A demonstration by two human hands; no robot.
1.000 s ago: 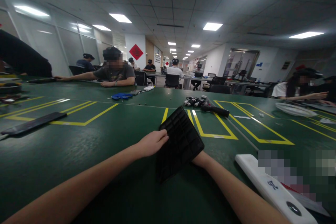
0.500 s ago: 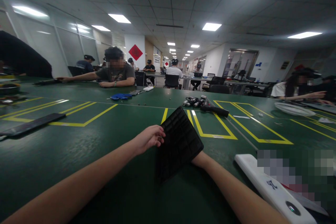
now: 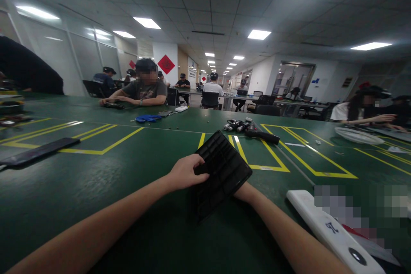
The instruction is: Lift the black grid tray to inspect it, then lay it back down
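A black tray [image 3: 221, 175] with a grid of compartments is tilted in front of me above the green table [image 3: 141, 227]. At its left edge is my left hand [image 3: 189, 172], with the thumb over the tray's face and the other fingers partly hidden. My right hand [image 3: 244, 192] is behind the lower right edge of the tray, supporting it; its fingers are hidden by the tray.
A white device [image 3: 334, 227] marked 26 lies at the right. Beyond the tray are cables [image 3: 237, 125] and a black rod-like object [image 3: 263, 136]. A dark phone-like slab [image 3: 38, 152] is at the left, blue gloves [image 3: 148, 118] farther back. People sit around.
My left hand has moved slightly right, its thumb now over the tray. The tray has shifted a little. Across the table, a person has drawn a dark object closer.
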